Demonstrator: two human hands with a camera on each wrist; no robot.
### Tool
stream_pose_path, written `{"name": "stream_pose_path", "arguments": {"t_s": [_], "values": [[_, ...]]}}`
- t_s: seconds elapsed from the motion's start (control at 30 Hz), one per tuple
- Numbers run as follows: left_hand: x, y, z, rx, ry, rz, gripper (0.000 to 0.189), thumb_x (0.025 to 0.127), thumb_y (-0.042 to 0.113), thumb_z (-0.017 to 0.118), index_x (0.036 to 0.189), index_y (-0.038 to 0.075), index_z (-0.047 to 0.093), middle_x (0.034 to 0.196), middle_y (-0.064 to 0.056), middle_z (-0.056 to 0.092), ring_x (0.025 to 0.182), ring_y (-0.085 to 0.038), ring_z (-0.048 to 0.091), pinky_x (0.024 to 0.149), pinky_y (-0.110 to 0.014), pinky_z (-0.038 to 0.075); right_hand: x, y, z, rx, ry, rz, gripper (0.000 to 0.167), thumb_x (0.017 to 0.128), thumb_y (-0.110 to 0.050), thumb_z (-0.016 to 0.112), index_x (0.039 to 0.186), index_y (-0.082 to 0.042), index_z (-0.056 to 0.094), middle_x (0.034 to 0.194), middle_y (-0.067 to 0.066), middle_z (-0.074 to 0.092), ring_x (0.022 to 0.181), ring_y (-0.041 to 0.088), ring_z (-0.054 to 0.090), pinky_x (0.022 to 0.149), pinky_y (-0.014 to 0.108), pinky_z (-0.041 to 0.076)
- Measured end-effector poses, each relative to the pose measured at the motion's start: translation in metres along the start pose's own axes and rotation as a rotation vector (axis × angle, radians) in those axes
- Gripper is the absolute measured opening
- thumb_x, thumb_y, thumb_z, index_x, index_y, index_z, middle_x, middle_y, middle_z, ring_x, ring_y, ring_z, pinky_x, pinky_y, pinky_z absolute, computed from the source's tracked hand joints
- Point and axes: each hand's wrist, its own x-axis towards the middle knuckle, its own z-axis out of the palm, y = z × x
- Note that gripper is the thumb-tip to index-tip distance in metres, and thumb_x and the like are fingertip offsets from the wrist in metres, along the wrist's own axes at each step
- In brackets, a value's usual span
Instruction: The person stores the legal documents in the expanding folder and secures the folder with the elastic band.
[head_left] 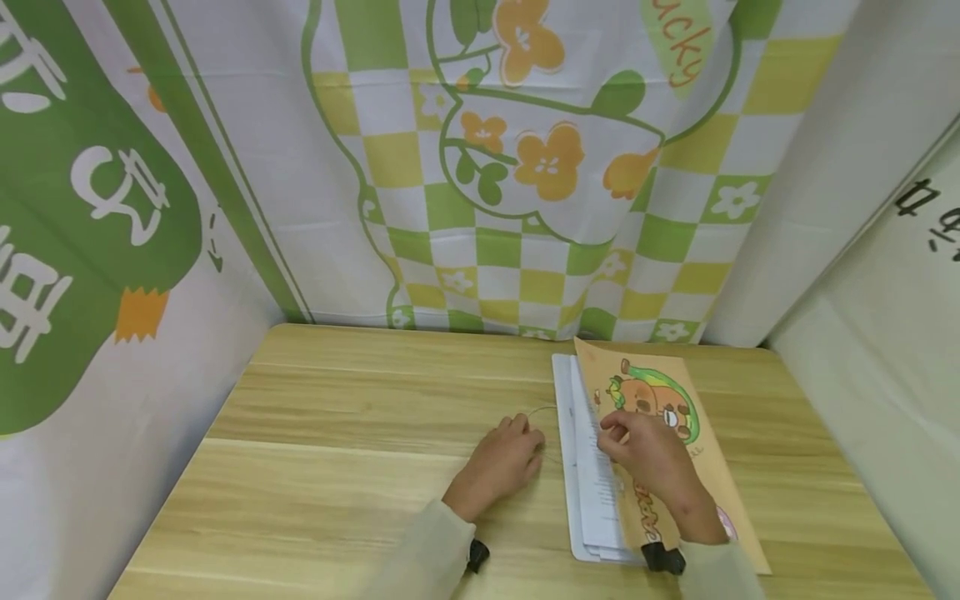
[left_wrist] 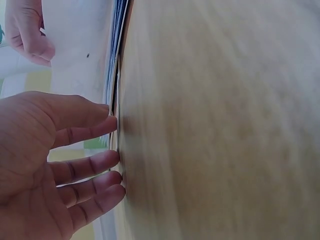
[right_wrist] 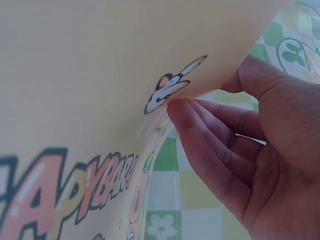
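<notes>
A tan folder cover [head_left: 701, 492] with a cartoon capybara print is partly lifted on the right side of the table. My right hand [head_left: 651, 454] pinches its left edge between thumb and fingers; the right wrist view shows the cover [right_wrist: 75, 90] bending at the fingertips. Printed papers [head_left: 596, 500] lie beneath it on a white back panel [head_left: 566, 467]. Left of the folder, my left hand [head_left: 504, 458] holds a thin cord [head_left: 542, 409] that loops out from the folder's side. Up close, my left hand [left_wrist: 65, 150] has curved fingers, the cord running along the fingertips.
The wooden table [head_left: 337, 492] extends left of the hands. A patterned green and white curtain [head_left: 517, 250] hangs along its back edge. Fabric walls [head_left: 885, 333] stand at both sides.
</notes>
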Motion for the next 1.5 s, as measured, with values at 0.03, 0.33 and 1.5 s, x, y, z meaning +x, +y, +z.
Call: {"name": "stream_pose_path", "arguments": {"t_s": [0.03, 0.33, 1.5], "values": [[0.0, 0.0, -0.001, -0.002, -0.002, -0.003, 0.013, 0.099, 0.019, 0.069, 0.11, 0.015, 0.074, 0.1, 0.0, 0.056, 0.085, -0.014, 0.047, 0.068, -0.024, 0.043, 0.0, 0.0, 0.001, -0.002, -0.001, -0.003, 0.014, 0.088, -0.006, 0.069, 0.1, -0.001, 0.076, 0.078, -0.003, 0.069, 0.06, 0.005, 0.057, 0.047, 0.025, 0.045], [-0.003, -0.005, -0.004, -0.035, -0.02, -0.034, 0.004, 0.098, 0.018, 0.069, 0.102, 0.017, 0.071, 0.097, 0.003, 0.051, 0.084, -0.013, 0.044, 0.069, -0.023, 0.041, 0.002, 0.001, 0.008, 0.018, -0.013, -0.003, 0.01, 0.087, -0.008, 0.071, 0.096, -0.006, 0.075, 0.077, -0.006, 0.067, 0.058, 0.006, 0.054, 0.049, 0.025, 0.044], [0.009, -0.014, -0.004, -0.069, -0.085, -0.145, 0.036, 0.095, 0.026, 0.075, 0.125, 0.009, 0.063, 0.112, -0.004, 0.048, 0.09, -0.018, 0.042, 0.074, -0.029, 0.04, -0.005, 0.032, 0.005, 0.011, -0.186, 0.057, 0.05, 0.086, -0.008, 0.079, 0.133, 0.001, 0.063, 0.127, 0.024, 0.061, 0.127, 0.049, 0.051, 0.094, 0.062, 0.048]]}}
